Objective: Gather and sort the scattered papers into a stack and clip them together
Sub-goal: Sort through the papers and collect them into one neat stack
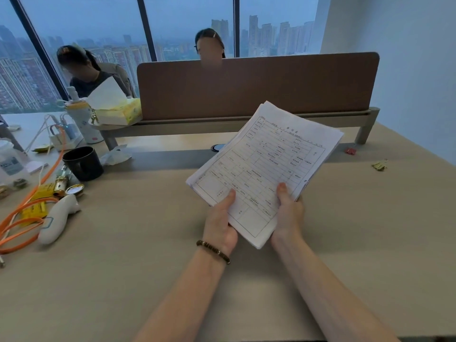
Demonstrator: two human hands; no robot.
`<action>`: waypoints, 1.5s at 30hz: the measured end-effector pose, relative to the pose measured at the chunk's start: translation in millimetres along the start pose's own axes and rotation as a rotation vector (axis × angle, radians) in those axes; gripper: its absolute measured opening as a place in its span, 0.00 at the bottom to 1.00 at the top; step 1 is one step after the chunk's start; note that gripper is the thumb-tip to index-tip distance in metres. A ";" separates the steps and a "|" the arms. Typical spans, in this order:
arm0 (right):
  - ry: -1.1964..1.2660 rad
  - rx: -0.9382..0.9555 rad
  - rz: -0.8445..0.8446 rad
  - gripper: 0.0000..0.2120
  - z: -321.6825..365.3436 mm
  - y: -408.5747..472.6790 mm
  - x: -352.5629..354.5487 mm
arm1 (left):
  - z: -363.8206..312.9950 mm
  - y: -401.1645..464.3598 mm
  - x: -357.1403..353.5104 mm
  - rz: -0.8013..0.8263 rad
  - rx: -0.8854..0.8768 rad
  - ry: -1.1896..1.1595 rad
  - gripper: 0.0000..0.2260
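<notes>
Now we've got the white stack of printed paper forms [266, 166] lifted above the beige tabletop [148, 243], left hand [220, 224] and right hand [288, 211] each pinching its near edge; light, floppy sheets, likely to slide, so we'd square them before reaching for the gold binder clip [380, 165].

The beige surface [123, 267] carries a clutter along its left side: a black mug [82, 164], a crumpled tissue [114, 155] just beside it, a white handheld device [58, 219], coiled orange cables [22, 218], yellow packets [34, 209] and a small gold-lidded jar [75, 189]. Farther back stand a white bottle [82, 119], a power strip [65, 139] and a yellow tissue pack [121, 112]. Near the right edge lie a red binder clip [350, 151] and a gold binder clip [380, 165], apart from each other. A brown divider panel [256, 85] stands along the back.
</notes>
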State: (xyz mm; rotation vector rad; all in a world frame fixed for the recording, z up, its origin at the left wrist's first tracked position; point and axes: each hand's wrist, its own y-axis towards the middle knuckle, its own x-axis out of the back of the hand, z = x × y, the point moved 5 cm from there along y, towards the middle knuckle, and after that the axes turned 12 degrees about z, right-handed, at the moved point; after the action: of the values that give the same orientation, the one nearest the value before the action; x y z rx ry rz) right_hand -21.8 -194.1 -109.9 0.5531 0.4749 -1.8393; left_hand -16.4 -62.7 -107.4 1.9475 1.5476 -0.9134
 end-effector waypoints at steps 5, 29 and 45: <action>-0.029 -0.041 0.072 0.12 12.5 3.9 0.9 | -21.0 2.7 16.5 -0.103 -0.063 0.220 0.14; -0.610 0.214 0.379 0.19 42.8 32.1 36.4 | -88.5 -16.0 59.5 0.062 -0.144 0.713 0.15; -0.818 0.163 0.416 0.14 38.5 35.4 43.1 | -103.9 -10.3 51.5 0.052 -0.181 1.026 0.08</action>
State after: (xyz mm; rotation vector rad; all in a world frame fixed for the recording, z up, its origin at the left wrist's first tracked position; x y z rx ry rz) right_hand -6.1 -259.9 -105.8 -0.0317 -0.3232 -1.5366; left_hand 1.4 48.4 -77.5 2.4296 1.9483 0.3596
